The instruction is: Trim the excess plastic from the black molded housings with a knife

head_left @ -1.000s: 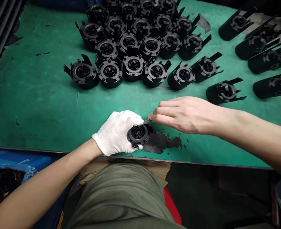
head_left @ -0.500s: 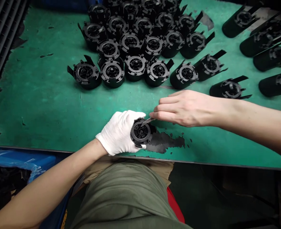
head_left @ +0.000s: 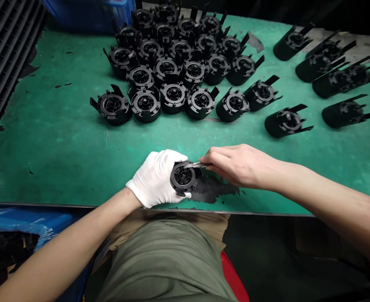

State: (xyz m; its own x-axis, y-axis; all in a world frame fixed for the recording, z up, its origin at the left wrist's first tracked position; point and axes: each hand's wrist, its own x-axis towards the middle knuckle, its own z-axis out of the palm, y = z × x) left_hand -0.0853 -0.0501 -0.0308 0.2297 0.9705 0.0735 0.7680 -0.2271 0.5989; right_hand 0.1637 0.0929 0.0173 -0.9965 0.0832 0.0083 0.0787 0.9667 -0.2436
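- A round black moulded plastic part [head_left: 182, 177] was held at lower centre of the frame, just above the table's near edge, with its face turned upward.
- It was gripped by the white-gloved left hand [head_left: 155, 179], the fingers curled closed around its rim.
- A small metal blade [head_left: 195, 165] was pinched between the fingertips of the bare right hand [head_left: 235, 165], its tip set against the upper rim.
- Similar black parts [head_left: 174, 94] were ranked across the upper centre and upper right, on a green table mat [head_left: 46, 159].
- Excess pressure could have made the blade slip, with gouging of the rim or a cut through the nearby glove judged possible.
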